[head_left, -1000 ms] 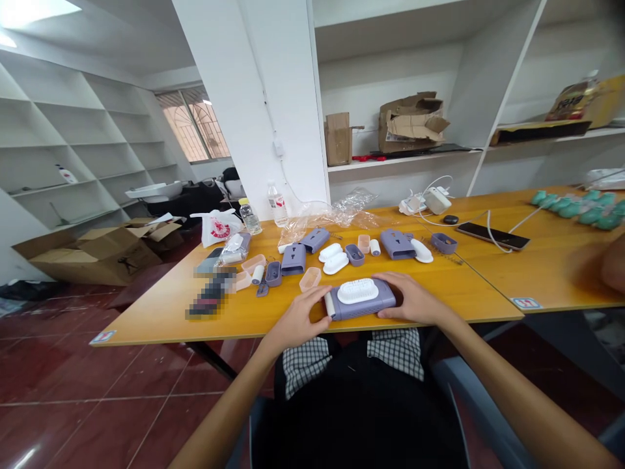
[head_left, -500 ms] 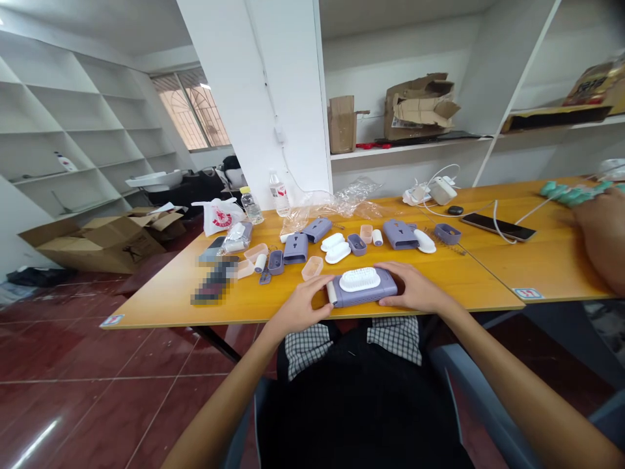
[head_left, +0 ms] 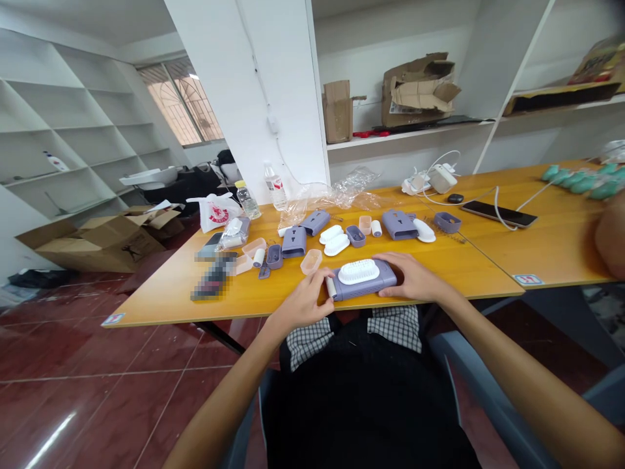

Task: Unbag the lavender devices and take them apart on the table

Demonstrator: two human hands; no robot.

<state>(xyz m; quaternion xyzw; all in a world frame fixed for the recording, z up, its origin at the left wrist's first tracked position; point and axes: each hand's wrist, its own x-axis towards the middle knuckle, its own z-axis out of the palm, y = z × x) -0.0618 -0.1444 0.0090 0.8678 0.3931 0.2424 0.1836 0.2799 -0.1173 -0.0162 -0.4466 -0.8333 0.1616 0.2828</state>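
A purple plastic brush body (head_left: 385,279) lies near the table's front edge, with a white bristled brush head (head_left: 359,271) on its upper face. A pale roller (head_left: 331,286) sits at its left end. My left hand (head_left: 306,298) pinches that end, its thumb and fingers at the roller. Around the right end my right hand (head_left: 411,279) is wrapped, thumb on the near side and fingers behind. Just beyond my left hand stands a clear pinkish cup (head_left: 311,261). Farther back are two white brush heads (head_left: 336,245) and a small purple cup (head_left: 356,236).
More purple housings (head_left: 399,224), a white roller (head_left: 258,258) and springs are scattered behind. At the left are a phone (head_left: 212,277) and bottles (head_left: 276,189). A cabled phone (head_left: 499,213) and teal pieces (head_left: 581,182) lie right, near another person's arm (head_left: 610,234).
My left fingers have closed in at the brush body's roller end. My right hand keeps its hold. The other person's hand has moved off the teal pieces, and the view has shifted slightly.
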